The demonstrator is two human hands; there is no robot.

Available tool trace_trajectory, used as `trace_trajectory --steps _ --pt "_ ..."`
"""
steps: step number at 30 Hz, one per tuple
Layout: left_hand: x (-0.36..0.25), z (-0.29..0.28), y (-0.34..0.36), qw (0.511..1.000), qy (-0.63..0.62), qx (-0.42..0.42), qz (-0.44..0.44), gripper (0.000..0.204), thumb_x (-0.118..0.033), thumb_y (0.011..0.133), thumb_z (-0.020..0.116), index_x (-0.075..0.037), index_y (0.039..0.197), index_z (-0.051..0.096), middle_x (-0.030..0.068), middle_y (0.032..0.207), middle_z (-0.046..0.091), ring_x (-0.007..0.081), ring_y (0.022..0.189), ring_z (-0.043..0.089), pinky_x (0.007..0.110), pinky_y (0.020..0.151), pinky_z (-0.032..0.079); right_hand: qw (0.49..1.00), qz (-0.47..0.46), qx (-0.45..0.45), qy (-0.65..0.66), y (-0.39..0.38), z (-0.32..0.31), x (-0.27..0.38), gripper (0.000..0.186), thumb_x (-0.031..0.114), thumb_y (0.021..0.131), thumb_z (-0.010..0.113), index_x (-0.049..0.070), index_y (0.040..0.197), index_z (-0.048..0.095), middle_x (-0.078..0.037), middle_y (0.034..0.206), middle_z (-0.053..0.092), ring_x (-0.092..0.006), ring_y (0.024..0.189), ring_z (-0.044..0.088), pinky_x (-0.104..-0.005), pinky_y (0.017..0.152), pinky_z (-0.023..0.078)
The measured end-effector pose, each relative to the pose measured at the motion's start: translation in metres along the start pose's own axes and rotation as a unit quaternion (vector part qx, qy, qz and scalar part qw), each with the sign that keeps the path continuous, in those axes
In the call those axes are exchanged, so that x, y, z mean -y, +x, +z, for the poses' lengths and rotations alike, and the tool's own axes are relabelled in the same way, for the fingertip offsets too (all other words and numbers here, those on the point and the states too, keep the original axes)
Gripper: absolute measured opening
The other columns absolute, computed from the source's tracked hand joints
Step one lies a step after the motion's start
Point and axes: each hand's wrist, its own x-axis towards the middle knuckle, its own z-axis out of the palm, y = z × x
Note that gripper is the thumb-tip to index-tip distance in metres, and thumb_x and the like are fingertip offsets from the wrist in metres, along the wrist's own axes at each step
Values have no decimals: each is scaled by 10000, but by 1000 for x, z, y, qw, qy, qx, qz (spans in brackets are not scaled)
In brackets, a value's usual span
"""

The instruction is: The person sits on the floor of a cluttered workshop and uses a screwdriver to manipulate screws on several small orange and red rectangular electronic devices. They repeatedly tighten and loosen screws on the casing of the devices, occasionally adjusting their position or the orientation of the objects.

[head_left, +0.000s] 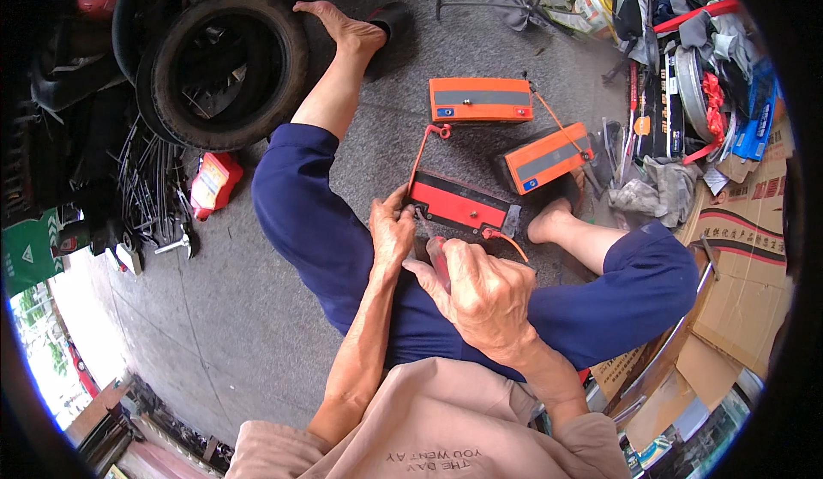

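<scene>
I sit on the floor with an orange and black battery [460,204] lying between my legs. My left hand [392,231] rests on its near left corner, fingers pinched at a terminal there. My right hand [477,290] grips a screwdriver [435,254] with a red handle, its tip pointing at that same corner. An orange wire [422,150] loops up from the battery's left end. Two more orange batteries lie beyond it, one flat [480,100] and one tilted [546,158].
A black tyre [225,68] lies at the upper left under my left foot [341,21]. A red bottle [214,183] sits beside metal rods. Tools, rags and clutter [677,93] pile up at the right, with cardboard boxes [746,248] below them.
</scene>
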Motion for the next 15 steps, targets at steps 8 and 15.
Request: trace_trajectory --steps 8,15 --pt "3 -1 3 996 -72 17 -43 411 -28 857 664 -96 1261 705 165 1035 620 275 973 671 376 881 534 998 22 17 52 8 -8 5 424 183 802 807 32 1118 570 -136 986 651 -274 680 685 -369 546 529" --pt "23 8 11 996 -83 21 -36 409 -13 852 660 -75 1254 703 178 1042 639 271 980 673 362 901 528 998 50 28 25 1 -6 3 390 280 835 799 40 1060 589 -114 907 656 -260 693 692 -353 533 521"
